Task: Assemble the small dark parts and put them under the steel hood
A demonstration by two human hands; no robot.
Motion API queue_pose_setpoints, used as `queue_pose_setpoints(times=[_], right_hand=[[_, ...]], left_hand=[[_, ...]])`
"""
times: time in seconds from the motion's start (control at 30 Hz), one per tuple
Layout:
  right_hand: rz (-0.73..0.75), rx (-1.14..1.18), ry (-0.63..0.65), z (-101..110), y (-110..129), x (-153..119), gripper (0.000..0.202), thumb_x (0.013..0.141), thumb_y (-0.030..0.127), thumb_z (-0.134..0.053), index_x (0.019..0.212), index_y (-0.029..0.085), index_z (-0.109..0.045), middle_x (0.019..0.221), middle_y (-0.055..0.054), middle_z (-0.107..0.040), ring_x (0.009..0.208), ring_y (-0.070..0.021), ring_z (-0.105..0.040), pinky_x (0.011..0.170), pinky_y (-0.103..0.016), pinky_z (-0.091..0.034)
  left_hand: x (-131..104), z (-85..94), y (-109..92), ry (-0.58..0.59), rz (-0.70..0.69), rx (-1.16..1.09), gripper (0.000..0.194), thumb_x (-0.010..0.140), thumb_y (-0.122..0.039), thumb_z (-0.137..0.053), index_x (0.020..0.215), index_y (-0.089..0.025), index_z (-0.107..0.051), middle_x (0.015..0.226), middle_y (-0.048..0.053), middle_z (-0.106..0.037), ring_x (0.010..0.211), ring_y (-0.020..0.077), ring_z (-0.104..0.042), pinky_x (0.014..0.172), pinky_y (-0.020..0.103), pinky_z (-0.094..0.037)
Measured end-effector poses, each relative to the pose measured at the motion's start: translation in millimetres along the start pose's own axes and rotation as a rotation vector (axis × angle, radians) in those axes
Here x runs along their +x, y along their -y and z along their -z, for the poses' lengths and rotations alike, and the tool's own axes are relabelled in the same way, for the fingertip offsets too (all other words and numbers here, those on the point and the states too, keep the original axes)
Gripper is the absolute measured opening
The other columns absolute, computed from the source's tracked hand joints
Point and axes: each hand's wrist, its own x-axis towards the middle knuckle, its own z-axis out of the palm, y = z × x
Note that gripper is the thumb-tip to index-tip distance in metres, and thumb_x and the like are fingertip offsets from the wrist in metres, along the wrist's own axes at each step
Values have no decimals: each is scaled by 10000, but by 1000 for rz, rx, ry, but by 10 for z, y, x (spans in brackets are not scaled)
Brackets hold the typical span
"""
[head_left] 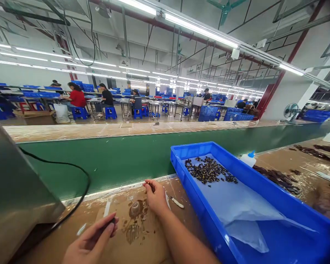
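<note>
My left hand (pixel 92 240) is low in the view, its thumb and fingers closed around a small dark piece (pixel 113 221) that shows only in part. Further forward, my right hand (pixel 156 197) pinches its thumb and fingertips together; a tiny dark bit shows there, too small to name. Between the hands, a small clear round dish (pixel 135 209) sits on the brown work surface with brown stains about it. Right of my right hand lies a thin white-handled tool (pixel 177 202). A blue tray (pixel 192 198) beside my right arm holds many small dark-and-gold pieces (pixel 209 169) on a white sheet.
A green belt (pixel 126 154) runs across ahead. A metal housing (pixel 13 190) with a black cable (pixel 84 168) stands at left. Behind the tray are a white bottle (pixel 248 160), dark brown pieces (pixel 276 179) and another person's hand (pixel 328 200). People sit at far tables.
</note>
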Motion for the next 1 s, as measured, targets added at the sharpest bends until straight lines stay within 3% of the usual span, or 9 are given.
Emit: queue_pose_setpoints(times=[0.17, 0.3, 0.43, 0.6, 0.8, 1.0], right_hand=[[108, -123, 35, 7, 105, -57, 282, 920, 315, -559, 1105, 231, -754, 1112, -72, -738, 1035, -240, -679, 936, -384, -529], [153, -169, 53, -2, 115, -61, 293, 901, 304, -577, 1113, 222, -762, 1028, -71, -740, 869, -212, -690, 807, -342, -556], [74, -144, 65, -28, 30, -46, 284, 874, 360, -650, 1082, 203, -765, 933, -53, -763, 787, -202, -683, 758, -321, -550], [33, -165, 101, -49, 45, -53, 301, 879, 404, -677, 1075, 196, -774, 985, -60, -770, 797, -197, -673, 760, -311, -527], [204, -359, 185, -6, 170, -162, 262, 956, 370, -595, 1073, 210, -766, 989, -49, -760, 665, -150, -599, 642, -278, -478], [395, -471, 260, 78, 215, -242, 193, 975, 296, -601, 1069, 243, -761, 959, -33, -741, 694, -154, -573, 680, -296, -472]], left_hand=[[233, -56, 317, -106, 85, -23, 735, 542, -631, -798, 1127, -191, -728, 1075, 96, -746, 1057, 302, -692, 1081, 402, -507], [215, -66, 429, -101, 39, -59, 710, 571, -641, -806, 1081, -152, -736, 1004, 120, -749, 940, 256, -707, 937, 333, -578], [224, -84, 490, -67, -31, -158, 702, 602, -610, -837, 1089, -121, -712, 950, 132, -744, 792, 207, -693, 772, 290, -597], [261, -111, 534, 6, -26, -231, 572, 724, -514, -803, 1099, -96, -696, 983, 147, -734, 823, 193, -689, 808, 301, -577], [239, -122, 509, 22, -79, -192, 437, 811, -437, -735, 1095, -106, -709, 992, 141, -732, 853, 193, -676, 815, 303, -546], [236, -116, 492, 43, -101, -123, 374, 851, -383, -676, 1115, -122, -716, 990, 130, -733, 835, 195, -666, 763, 294, -531]])
